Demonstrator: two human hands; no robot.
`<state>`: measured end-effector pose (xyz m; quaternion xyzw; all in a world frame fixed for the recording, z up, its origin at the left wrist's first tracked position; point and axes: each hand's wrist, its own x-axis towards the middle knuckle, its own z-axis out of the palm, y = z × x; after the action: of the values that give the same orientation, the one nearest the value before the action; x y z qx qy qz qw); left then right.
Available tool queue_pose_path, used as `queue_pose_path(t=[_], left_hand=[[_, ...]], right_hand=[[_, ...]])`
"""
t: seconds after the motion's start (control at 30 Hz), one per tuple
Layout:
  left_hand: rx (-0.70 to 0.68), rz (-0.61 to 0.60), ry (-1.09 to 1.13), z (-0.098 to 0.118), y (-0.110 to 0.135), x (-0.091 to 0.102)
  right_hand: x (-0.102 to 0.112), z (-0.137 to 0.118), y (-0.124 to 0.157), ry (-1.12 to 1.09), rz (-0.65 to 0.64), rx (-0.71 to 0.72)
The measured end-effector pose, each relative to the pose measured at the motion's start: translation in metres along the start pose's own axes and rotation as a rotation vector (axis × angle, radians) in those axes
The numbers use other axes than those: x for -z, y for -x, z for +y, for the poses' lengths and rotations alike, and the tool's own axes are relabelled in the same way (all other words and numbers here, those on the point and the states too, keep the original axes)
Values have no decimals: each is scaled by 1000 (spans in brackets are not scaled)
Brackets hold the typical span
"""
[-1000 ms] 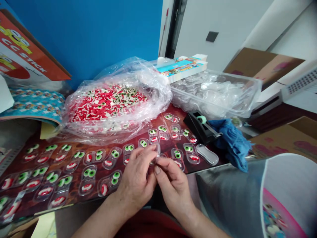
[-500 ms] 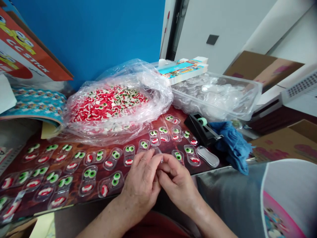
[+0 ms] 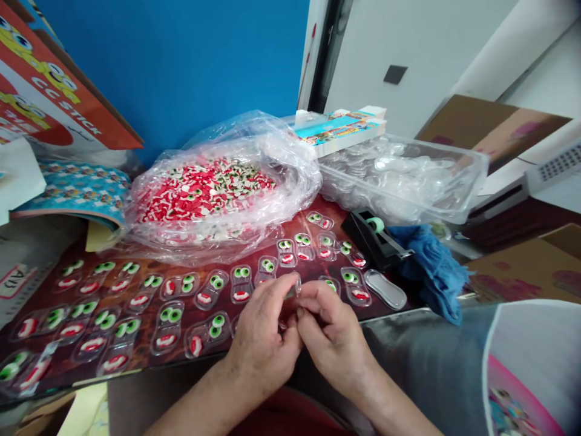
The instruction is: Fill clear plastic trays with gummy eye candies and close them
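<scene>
My left hand (image 3: 265, 330) and my right hand (image 3: 331, 333) meet at the table's near edge, fingertips pinched together on a small clear plastic blister shell (image 3: 295, 286). Around them, on a dark printed sheet (image 3: 136, 260), lie several clear shells filled with green eye candies and red mouth candies (image 3: 166, 327). One empty shell (image 3: 385, 289) rests just right of my hands. Behind, an open plastic bag (image 3: 213, 194) holds a heap of red, white and green candies.
A clear tub (image 3: 403, 175) of empty shells stands at the back right, with a flat printed box (image 3: 340, 127) behind it. A black tape dispenser (image 3: 374, 239) and a blue cloth (image 3: 431, 266) lie right. Orange cardboard (image 3: 49, 103) leans at the left. Boxes fill the right side.
Both hands stayed together at the near edge, working the clear shell between the fingertips; it dipped lower, then rose a little. The camera view shifted slightly.
</scene>
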<state>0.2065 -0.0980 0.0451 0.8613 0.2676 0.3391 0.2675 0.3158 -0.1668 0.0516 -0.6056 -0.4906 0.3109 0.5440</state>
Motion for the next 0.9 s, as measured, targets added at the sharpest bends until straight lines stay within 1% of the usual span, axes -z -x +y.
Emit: queue_pose_path(t=[0.07,0.17,0.2,0.23,0.3,0.33,0.4,0.43,0.47,0.5,0.57,0.63,0.67,0.77,0.9], left_hand=[[-65,-35,32,-3,-2,2],[-208,-68,62,-10,-6,4],[-207,-57,69,-12,-8,6],[-170,-40,80,-14,-9,7],[-90,-2,97,-16,-11,12],[-83,4,89,-15,-11,14],[-136,13,21,-13,-9,17],[-161,19,-8,-11,-7,18],[-140,35,-7,-9,-6,18],[-68,60,28,-7,-5,18],[137,117,170,-5,-5,18],[315,99,289,-4,-8,19],[359,65,309,-4,-10,20],[379,-20,267,-5,-16,22],[375,-43,239,-8,-13,22]], right_hand=[[1,-2,-2,46,-53,30],[-4,-3,-5,6,-20,34],[-6,-3,-5,-36,4,11],[-8,-3,-5,-87,34,-29],[-11,-3,-6,-206,91,-141],[-11,-4,-7,-273,122,-190],[-9,-5,-9,-386,165,-240],[-8,-5,-10,-419,176,-238],[-8,-5,-10,-432,184,-226],[-8,-5,-10,-425,188,-215],[-11,-5,-9,-377,174,-197],[-15,-4,-6,-318,153,-168],[-17,-3,-4,-290,138,-144],[-21,2,0,-218,80,-74],[-17,6,0,-123,3,-51]])
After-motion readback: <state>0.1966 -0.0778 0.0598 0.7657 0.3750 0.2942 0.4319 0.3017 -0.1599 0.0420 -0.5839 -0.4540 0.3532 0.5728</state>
